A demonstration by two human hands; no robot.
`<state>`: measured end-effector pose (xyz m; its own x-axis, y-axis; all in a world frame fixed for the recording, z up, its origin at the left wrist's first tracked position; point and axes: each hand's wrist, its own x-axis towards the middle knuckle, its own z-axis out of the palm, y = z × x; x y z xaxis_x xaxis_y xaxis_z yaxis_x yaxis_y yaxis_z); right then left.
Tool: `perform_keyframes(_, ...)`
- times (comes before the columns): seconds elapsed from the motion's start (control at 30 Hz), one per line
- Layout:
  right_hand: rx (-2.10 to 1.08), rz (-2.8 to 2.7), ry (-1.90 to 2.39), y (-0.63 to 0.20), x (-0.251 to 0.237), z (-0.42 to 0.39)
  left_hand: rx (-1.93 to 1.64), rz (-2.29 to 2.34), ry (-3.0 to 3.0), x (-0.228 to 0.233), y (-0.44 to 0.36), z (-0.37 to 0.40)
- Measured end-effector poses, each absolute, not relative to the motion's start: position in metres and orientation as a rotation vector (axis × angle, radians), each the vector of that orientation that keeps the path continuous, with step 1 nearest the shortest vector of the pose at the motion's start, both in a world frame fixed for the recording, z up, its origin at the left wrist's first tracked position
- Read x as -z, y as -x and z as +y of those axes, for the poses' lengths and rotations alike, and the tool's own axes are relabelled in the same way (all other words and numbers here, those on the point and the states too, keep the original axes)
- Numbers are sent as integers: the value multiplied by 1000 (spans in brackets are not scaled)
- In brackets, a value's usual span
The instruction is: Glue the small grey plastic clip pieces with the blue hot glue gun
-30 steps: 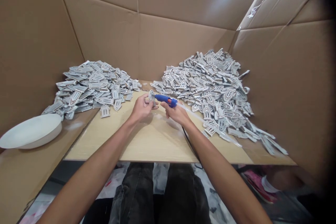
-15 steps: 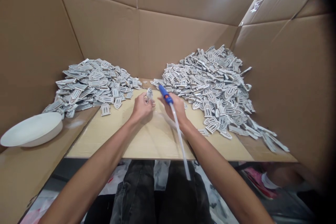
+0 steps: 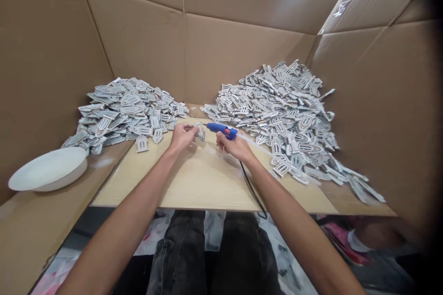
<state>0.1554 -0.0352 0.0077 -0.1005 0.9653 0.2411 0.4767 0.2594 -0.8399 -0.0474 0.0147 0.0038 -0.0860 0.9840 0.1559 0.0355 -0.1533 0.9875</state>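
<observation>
On the board point(image 3: 194, 184), glue gun point(image 3: 221, 129) nozzle at held piece point(image 3: 200, 132)

My bare forearms reach forward and converge. My left hand point(image 3: 182, 136) is curled, fingertips pinched together; my right hand point(image 3: 234, 146) is closed in a fist, knuckles up, just beside it.

Looks like a small piecework assembly workshop. The worktop point(image 3: 207, 184) is a bare board fenced in by tall cardboard walls point(image 3: 214, 50), with two big heaps of identical grey cutout pieces, one pile point(image 3: 128, 108) left of the glue gun point(image 3: 221, 130) and a bigger pile point(image 3: 284, 106) right of it. A white bowl point(image 3: 48, 169) sits far left.
</observation>
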Motion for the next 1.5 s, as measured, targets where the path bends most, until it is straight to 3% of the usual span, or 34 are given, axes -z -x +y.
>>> perform_keyframes(1.13,-561,-1819,1600,-156,-13,-36,-1427,1055,-1448,-1,45,10)
perform_keyframes(1.5,-372,-1995,1341,-147,-7,-36,-1453,1097,-1634,8,47,14)
